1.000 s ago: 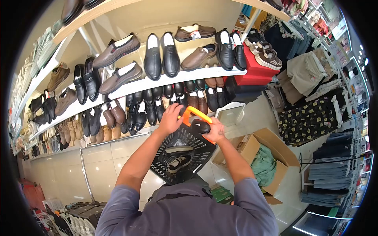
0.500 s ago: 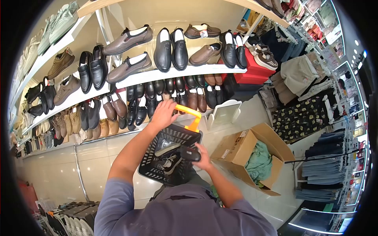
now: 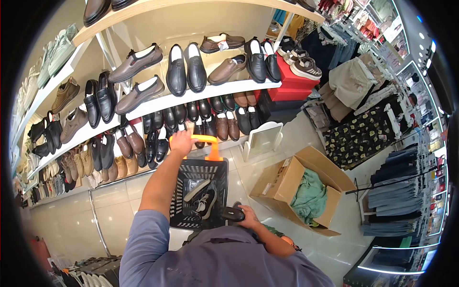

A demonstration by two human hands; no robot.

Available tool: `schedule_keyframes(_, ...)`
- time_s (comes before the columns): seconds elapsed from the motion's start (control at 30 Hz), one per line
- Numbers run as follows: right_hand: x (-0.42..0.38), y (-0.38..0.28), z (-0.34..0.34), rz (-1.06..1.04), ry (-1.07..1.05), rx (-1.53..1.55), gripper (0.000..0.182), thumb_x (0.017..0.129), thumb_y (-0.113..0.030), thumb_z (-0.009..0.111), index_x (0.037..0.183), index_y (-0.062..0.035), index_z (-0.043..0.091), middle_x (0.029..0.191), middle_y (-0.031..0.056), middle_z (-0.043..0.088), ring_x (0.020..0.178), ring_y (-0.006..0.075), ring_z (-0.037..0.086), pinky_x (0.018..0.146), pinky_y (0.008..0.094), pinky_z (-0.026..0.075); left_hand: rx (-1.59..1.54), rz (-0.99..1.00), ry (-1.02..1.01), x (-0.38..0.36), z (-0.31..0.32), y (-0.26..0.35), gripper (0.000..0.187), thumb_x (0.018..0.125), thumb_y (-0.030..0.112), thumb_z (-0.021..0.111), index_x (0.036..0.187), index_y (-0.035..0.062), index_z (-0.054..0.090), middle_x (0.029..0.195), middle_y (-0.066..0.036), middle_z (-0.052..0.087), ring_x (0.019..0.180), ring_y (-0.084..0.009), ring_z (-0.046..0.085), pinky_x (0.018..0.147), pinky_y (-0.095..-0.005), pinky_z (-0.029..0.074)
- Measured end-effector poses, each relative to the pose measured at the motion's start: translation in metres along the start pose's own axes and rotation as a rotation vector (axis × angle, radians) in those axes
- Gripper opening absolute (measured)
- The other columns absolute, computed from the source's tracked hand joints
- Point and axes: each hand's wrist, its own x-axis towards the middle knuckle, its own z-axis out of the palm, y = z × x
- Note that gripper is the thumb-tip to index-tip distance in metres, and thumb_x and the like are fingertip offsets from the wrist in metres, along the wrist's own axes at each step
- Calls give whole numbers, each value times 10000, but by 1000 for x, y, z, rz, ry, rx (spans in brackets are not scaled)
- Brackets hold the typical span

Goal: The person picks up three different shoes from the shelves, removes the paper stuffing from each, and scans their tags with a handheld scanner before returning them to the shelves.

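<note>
Left hand (image 3: 182, 142): closed around the orange handle (image 3: 213, 152) of the black basket (image 3: 203, 166); finger undersides hidden. Right hand (image 3: 248, 217): gripping a dark object (image 3: 233, 214) beside the basket's near right corner; its type cannot be determined. The basket, upright before the torso, contains a dark shoe (image 3: 206, 204) and a partly obscured item in clear plastic (image 3: 195, 190). Upper shelf (image 3: 191, 6): shoes cut off by the frame edge
</note>
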Motion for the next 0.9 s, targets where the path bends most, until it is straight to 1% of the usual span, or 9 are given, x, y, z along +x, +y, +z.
schedule_keyframes(0.07, 0, 14, -12, 25, -59, -3, 482, 581, -302, 807, 1013, -108, 716, 1339, 94, 492, 1243, 304, 433, 1074, 393, 338, 46, -80, 36, -1, 8, -11, 503, 888, 555, 493, 1021, 76, 575, 1018, -107, 603, 1010, -291, 546, 871, -443, 415)
schedule_keyframes(0.17, 1, 36, -27, -50, -107, 4, 498, 558, -322, 804, 1002, -114, 719, 1266, 93, 538, 1198, 291, 469, 1045, 379, 362, 110, -263, -31, -4, 7, -24, 538, 896, 579, 458, 1037, 69, 554, 1052, -114, 607, 1052, -291, 546, 857, -450, 424)
schedule_keyframes(0.23, 2, 50, -47, 41, -201, 68, 648, 556, -332, 826, 1110, -45, 650, 1297, 144, 513, 1227, 326, 452, 1057, 391, 359, 149, -334, -84, -8, -3, -27, 546, 913, 574, 435, 1065, 61, 546, 1117, -119, 593, 1083, -289, 545, 891, -448, 420)
schedule_keyframes(0.33, -1, 85, -66, 81, -158, 54, 710, 522, -329, 846, 1135, -51, 622, 1228, 166, 551, 1162, 344, 500, 1026, 398, 389, 169, -435, -132, -14, -6, -43, 553, 926, 563, 422, 1136, 61, 521, 1167, -127, 577, 1119, -297, 535, 933, -446, 412)
schedule_keyframes(0.47, -4, 142, -75, 45, -91, 27, 714, 500, -305, 860, 1128, -64, 620, 1167, 170, 576, 1106, 353, 529, 990, 412, 412, 157, -588, -204, -28, -12, -60, 558, 942, 561, 390, 1164, 62, 507, 1233, -142, 557, 1185, -314, 501, 971, -466, 405)
schedule_keyframes(0.57, -5, 154, -88, 202, 37, 54, 676, 499, -269, 845, 1110, -83, 624, 1072, 171, 607, 1047, 364, 559, 924, 416, 448, 175, -728, -248, -38, -12, -63, 581, 948, 570, 362, 1191, 58, 489, 1253, -148, 548, 1222, -327, 474, 984, -479, 397)
schedule_keyframes(0.67, -4, 156, -91, 332, 2, 63, 664, 528, -279, 832, 1129, -100, 613, 1102, 159, 606, 1077, 340, 553, 946, 404, 444, 138, -867, -243, -55, 2, -87, 601, 956, 572, 332, 1229, 53, 461, 1263, -155, 543, 1251, -342, 451, 999, -490, 389)
schedule_keyframes(0.8, 9, 142, -93, 236, -108, 154, 567, 526, -253, 808, 1040, -78, 642, 1045, 169, 628, 1031, 362, 572, 905, 411, 457, 74, -1015, -320, -91, -5, -89, 680, 951, 613, 262, 1257, 33, 443, 1322, -181, 512, 1279, -358, 425, 1007, -490, 388)
schedule_keyframes(0.9, 14, 146, -74, 176, -46, 123, 524, 544, -260, 794, 1012, -71, 653, 1011, 164, 638, 1001, 356, 587, 883, 402, 470, 53, -1063, -268, -129, 7, -100, 696, 952, 616, 247, 1177, 18, 524, 1214, -215, 586, 1199, -365, 507, 972, -468, 416)
